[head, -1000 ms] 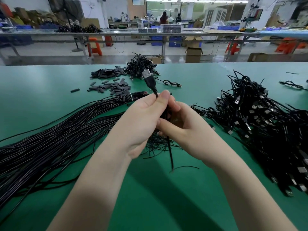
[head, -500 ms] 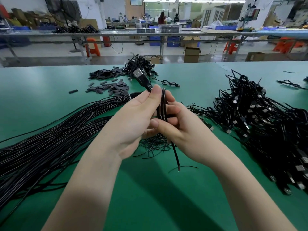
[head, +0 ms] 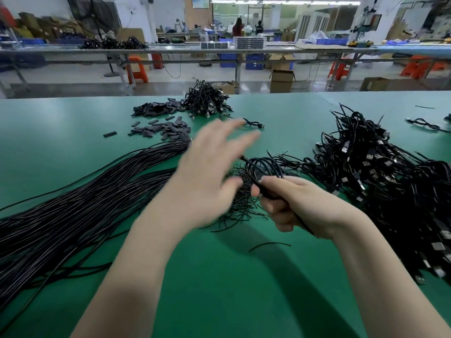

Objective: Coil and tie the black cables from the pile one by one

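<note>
My right hand (head: 292, 206) is closed around a coiled black cable (head: 262, 168), whose loops stick up and to the left of the fist. My left hand (head: 212, 167) is blurred, fingers spread, holding nothing, above the table's middle. A long bundle of straight black cables (head: 73, 203) lies on the left of the green table (head: 219, 289). Under the hands sits a small heap of thin black tie wires (head: 238, 211). On the right lies a big heap of black cables with USB plugs (head: 390, 179).
A pile of tied cables (head: 207, 100) sits at the far middle edge, with dark flat sleeve pieces (head: 161, 129) beside it. One tied cable (head: 255, 123) lies alone behind my left hand. A stray tie wire (head: 269, 245) lies in front. Another workbench and people stand beyond.
My left hand has let go of the cable and swung open toward the far left. My right hand now holds the coil alone, lower and more to the right.
</note>
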`<state>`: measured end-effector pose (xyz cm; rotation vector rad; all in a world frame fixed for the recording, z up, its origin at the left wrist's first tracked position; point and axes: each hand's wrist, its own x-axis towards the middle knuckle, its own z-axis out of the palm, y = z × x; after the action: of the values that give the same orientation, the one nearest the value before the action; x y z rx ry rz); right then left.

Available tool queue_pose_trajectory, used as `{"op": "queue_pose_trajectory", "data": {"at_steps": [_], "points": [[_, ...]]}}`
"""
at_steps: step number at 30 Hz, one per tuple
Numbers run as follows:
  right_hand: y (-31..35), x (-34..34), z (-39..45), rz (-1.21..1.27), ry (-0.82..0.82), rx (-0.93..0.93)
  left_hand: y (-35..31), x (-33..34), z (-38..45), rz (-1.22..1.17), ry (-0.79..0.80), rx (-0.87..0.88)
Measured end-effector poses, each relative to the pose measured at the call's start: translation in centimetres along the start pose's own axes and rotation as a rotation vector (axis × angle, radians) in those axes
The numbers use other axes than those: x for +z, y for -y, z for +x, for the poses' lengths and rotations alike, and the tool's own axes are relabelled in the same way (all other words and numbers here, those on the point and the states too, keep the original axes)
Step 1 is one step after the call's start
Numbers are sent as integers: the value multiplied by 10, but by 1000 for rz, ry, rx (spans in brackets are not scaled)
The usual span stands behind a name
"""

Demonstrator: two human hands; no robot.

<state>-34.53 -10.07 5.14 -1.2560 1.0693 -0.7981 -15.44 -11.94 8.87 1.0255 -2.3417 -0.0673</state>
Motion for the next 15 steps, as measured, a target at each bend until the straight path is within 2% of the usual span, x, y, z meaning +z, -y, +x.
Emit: {"op": "queue_pose_trajectory", "data": {"at_steps": [1, 3, 6, 10, 12, 15], "points": [[-3, -2, -2, -10, 52, 29, -4, 7, -1, 74, 108, 55], [-6, -7, -7, -136, 146, 123, -8, 25, -3, 220, 264, 50], [-11, -21, -14, -321, 264, 278, -8, 42, -6, 336, 294, 130], [-16, -30, -17, -343, 410, 418, -18, 57, -12, 258, 432, 150], [-21, -30, -18, -350, 472, 451, -23, 62, -21, 353, 451, 157], [-29, -26, -17, -344, 493, 444, -23, 63, -41, 441, 346, 280]]}}
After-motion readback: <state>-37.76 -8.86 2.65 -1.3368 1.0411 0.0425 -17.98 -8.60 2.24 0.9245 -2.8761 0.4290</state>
